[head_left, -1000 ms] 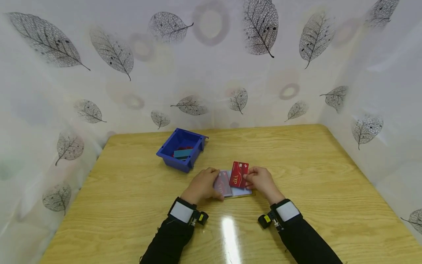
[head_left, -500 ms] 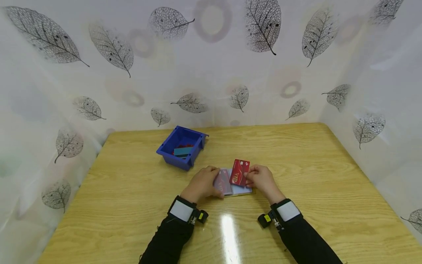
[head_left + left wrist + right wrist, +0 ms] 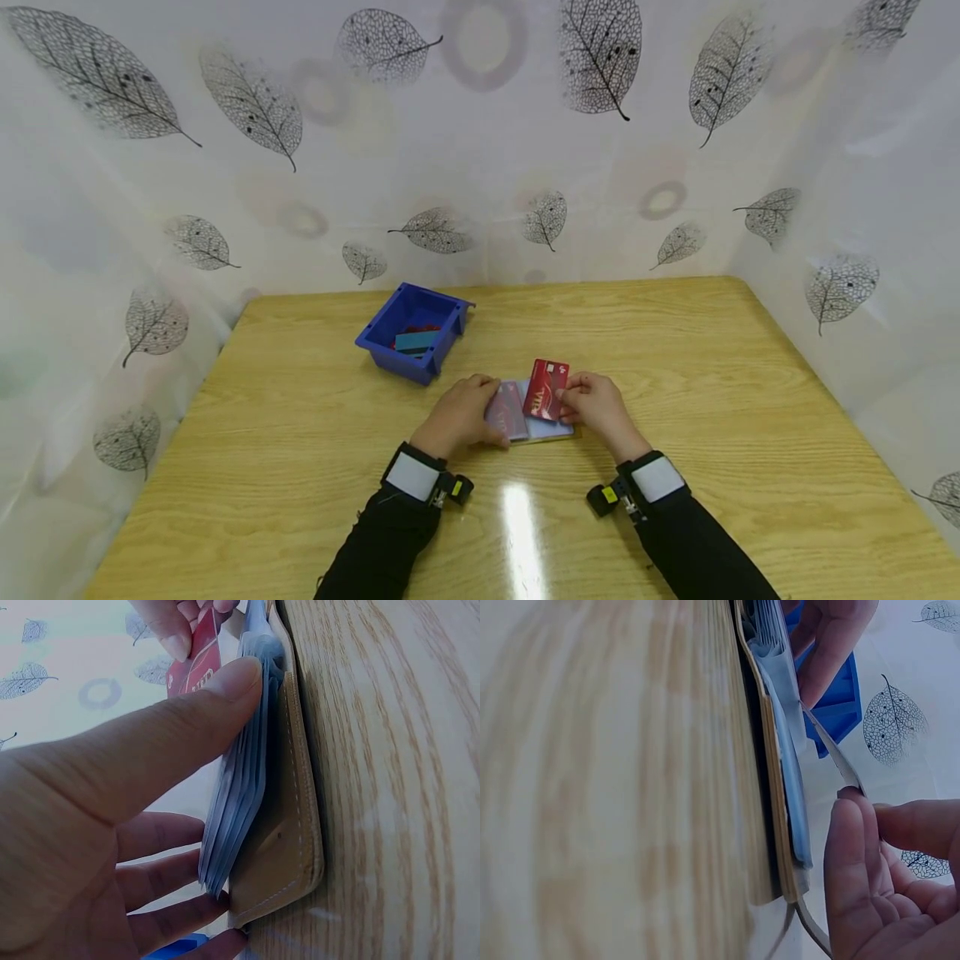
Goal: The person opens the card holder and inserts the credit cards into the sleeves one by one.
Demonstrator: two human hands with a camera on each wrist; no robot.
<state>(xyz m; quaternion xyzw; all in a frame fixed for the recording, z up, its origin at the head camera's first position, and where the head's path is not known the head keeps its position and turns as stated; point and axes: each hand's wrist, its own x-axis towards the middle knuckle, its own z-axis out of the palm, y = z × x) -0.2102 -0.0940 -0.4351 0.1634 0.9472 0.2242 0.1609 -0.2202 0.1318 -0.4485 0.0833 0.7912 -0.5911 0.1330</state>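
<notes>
A tan card holder (image 3: 551,430) with several clear plastic sleeves lies spread on the wooden table. My left hand (image 3: 461,417) holds its left-side sleeves, thumb on the near edge and fingers at the far edge; the left wrist view shows the stacked sleeves (image 3: 238,787) fanned above the stitched cover (image 3: 281,859). A red card shows dimly through the top left sleeve (image 3: 507,412). Between thumb and fingers, my right hand (image 3: 598,410) pinches a red VIP card (image 3: 544,388), tilted above the right-hand side. In the right wrist view the card (image 3: 834,746) appears edge-on, its far end close to the sleeves.
Behind and to the left stands a blue plastic bin (image 3: 397,364) with a teal card (image 3: 416,342) and some red cards inside. A leaf-printed sheet (image 3: 480,167) encloses the back and sides of the table (image 3: 712,375).
The head view has tipped down slightly, so the scene sits a little differently. Both hands keep their holds; the red card has barely moved.
</notes>
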